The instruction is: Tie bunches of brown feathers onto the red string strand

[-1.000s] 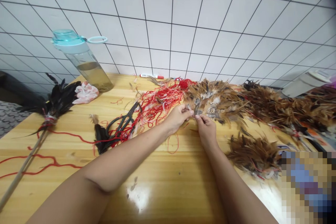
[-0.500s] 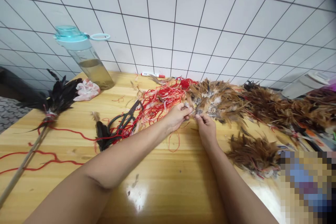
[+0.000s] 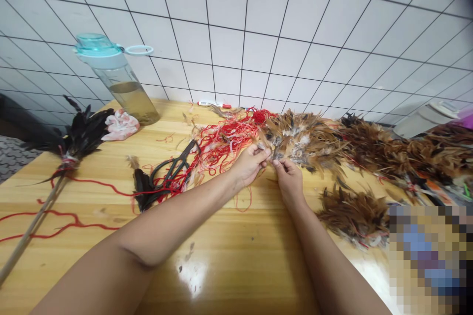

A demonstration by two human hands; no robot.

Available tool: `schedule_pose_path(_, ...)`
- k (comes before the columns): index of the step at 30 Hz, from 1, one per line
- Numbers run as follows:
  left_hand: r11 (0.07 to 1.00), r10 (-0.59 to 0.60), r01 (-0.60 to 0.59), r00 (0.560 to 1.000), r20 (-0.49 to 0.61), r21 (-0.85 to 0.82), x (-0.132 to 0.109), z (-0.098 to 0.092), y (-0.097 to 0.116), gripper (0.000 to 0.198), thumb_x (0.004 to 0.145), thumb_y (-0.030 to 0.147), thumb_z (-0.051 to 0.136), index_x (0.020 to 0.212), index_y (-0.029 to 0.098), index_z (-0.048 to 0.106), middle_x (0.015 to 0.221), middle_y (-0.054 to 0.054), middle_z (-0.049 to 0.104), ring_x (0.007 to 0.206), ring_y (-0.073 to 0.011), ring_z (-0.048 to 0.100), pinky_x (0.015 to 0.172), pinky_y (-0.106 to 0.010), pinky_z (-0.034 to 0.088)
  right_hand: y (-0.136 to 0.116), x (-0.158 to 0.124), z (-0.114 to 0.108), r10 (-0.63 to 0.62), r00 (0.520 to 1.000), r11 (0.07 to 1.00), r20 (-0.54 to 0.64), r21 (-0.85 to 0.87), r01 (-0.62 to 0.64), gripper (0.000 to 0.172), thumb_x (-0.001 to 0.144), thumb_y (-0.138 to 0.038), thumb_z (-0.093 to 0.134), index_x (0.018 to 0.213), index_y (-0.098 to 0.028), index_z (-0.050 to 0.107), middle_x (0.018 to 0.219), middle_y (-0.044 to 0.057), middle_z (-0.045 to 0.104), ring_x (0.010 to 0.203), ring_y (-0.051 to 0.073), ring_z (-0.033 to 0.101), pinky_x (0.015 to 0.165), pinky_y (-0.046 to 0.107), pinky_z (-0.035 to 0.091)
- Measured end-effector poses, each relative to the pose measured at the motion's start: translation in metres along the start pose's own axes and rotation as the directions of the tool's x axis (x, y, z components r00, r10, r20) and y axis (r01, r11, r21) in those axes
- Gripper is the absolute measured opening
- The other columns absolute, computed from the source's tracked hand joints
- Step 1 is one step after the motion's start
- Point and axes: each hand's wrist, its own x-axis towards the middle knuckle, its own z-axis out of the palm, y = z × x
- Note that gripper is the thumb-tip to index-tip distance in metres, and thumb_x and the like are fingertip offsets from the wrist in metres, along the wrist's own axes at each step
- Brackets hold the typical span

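Over the middle of the table, my left hand (image 3: pixel 253 163) is closed in a pinch, with a small greyish feather tip showing at the thumb and forefinger. Close to its right, my right hand (image 3: pixel 289 177) pinches a dark feather end between thumb and finger. Both sets of fingertips are at the near edge of a loose pile of brown feathers (image 3: pixel 314 138) with pale downy bases. To the left of my hands is a tangle of red yarn (image 3: pixel 225 140). Black-handled scissors (image 3: pixel 177 167) lie at its left side, partly under strands.
A water bottle (image 3: pixel 129 93) and crumpled tissue (image 3: pixel 121 125) stand at back left. A black feather bundle tied to a stick (image 3: pixel 37 229) lies on the left. A marker (image 3: pixel 214 105) is by the tiled wall. More brown feather bundles (image 3: pixel 399 155) spread to the right, one bunch (image 3: pixel 353 214) nearer me.
My hands stay pinched at the feather pile, hardly moved, the fingertips slightly closer together. The whole view has shifted slightly.
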Motion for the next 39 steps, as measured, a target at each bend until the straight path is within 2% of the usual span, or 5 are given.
schedule_pose_path(7, 0.999, -0.015, 0.015, 1.000, 0.001, 0.030, -0.0015, 0.0011, -0.0061, 0.033, 0.061, 0.026, 0.078, 0.076, 0.013, 0.052, 0.071, 0.002, 0.054, 0.061, -0.0044, 0.048, 0.053, -0.017, 0.033, -0.0023, -0.0003, -0.0012, -0.001, 1.000, 0.999, -0.008, 0.034, 0.001, 0.023, 0.071, -0.040, 0.062, 0.069, -0.017, 0.062, 0.067, 0.000, 0.061, 0.065, 0.014, 0.051, 0.066, 0.028, 0.041)
schedule_pose_path(12, 0.996, -0.026, 0.026, 1.000, -0.005, 0.081, -0.0015, 0.0002, -0.0072, 0.031, 0.062, 0.027, 0.077, 0.075, 0.013, 0.053, 0.068, 0.002, 0.053, 0.057, -0.0039, 0.045, 0.052, -0.018, 0.033, -0.0032, -0.0012, -0.0013, 0.003, 1.000, 0.999, -0.015, 0.048, -0.002, 0.023, 0.071, -0.040, 0.062, 0.069, -0.017, 0.061, 0.065, -0.001, 0.058, 0.063, 0.013, 0.049, 0.065, 0.027, 0.040)
schedule_pose_path(22, 0.999, 0.029, -0.030, 1.000, 0.001, 0.020, -0.0013, 0.0012, -0.0038, 0.033, 0.061, 0.027, 0.077, 0.076, 0.014, 0.051, 0.068, 0.004, 0.052, 0.057, -0.0036, 0.046, 0.053, -0.017, 0.033, 0.0010, -0.0007, -0.0002, 0.013, 1.000, 0.998, 0.011, 0.069, -0.014, 0.022, 0.071, -0.040, 0.064, 0.068, -0.018, 0.062, 0.066, -0.001, 0.060, 0.064, 0.014, 0.050, 0.066, 0.027, 0.040)
schedule_pose_path(33, 0.990, 0.015, -0.015, 1.000, 0.001, 0.142, -0.0008, -0.0022, -0.0068, 0.026, 0.066, 0.026, 0.072, 0.077, 0.013, 0.053, 0.069, 0.002, 0.055, 0.054, -0.0037, 0.044, 0.052, -0.018, 0.032, -0.0037, -0.0013, -0.0005, 0.003, 1.000, 0.999, 0.001, 0.044, -0.003, 0.023, 0.073, -0.041, 0.061, 0.072, -0.018, 0.062, 0.069, 0.001, 0.064, 0.068, 0.015, 0.054, 0.070, 0.029, 0.044)
schedule_pose_path(39, 0.959, 0.004, -0.005, 1.000, 0.003, 0.283, -0.0044, -0.0007, -0.0011, 0.025, 0.068, 0.030, 0.069, 0.079, 0.014, 0.054, 0.061, 0.005, 0.052, 0.049, -0.0039, 0.038, 0.049, -0.019, 0.027, -0.0044, -0.0024, -0.0007, -0.007, 1.000, 1.000, -0.001, 0.003, 0.007, 0.025, 0.074, -0.043, 0.059, 0.072, -0.018, 0.061, 0.069, 0.001, 0.063, 0.067, 0.015, 0.053, 0.068, 0.029, 0.044)
